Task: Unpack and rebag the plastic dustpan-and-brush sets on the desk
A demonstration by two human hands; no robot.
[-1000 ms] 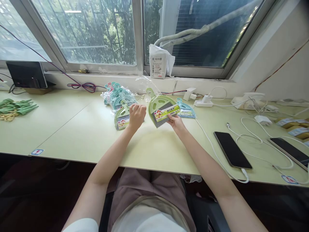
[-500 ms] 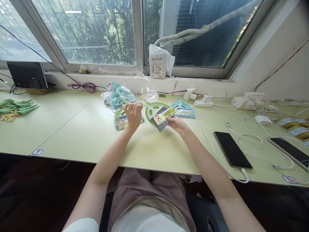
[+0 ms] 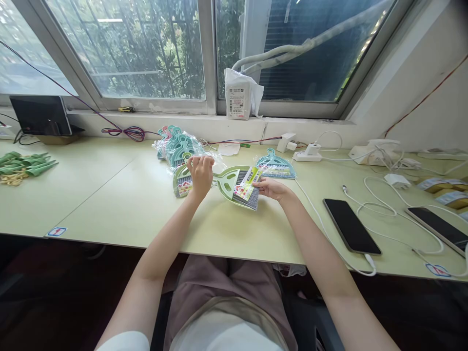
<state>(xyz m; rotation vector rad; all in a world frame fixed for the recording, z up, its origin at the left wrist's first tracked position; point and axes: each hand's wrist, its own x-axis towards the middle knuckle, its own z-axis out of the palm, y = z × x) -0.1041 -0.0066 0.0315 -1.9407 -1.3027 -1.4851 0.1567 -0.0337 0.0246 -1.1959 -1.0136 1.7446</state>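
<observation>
A green dustpan and brush set (image 3: pixel 227 184) with a printed card (image 3: pixel 247 183) is held above the table. My right hand (image 3: pixel 269 188) pinches its bristle end at the right. Closed fingers of my left hand (image 3: pixel 201 174) are at its handle end, where clear plastic film shows; exactly what they grip is hidden. Behind and left of that hand lies another green set (image 3: pixel 181 183). A wrapped pile of teal and pink sets (image 3: pixel 179 146) sits further back. One blue set (image 3: pixel 277 165) rests on the table beyond my right hand.
A black phone (image 3: pixel 351 226) with a white cable lies at the right, near a second phone (image 3: pixel 440 225) and chargers. Green items (image 3: pixel 27 163) and a tablet (image 3: pixel 40 115) stand far left. A white package (image 3: pixel 239 97) is on the windowsill.
The held green set has swung so its handle points left toward my left hand and its bristles point right. Clear film that rose behind it has dropped lower.
</observation>
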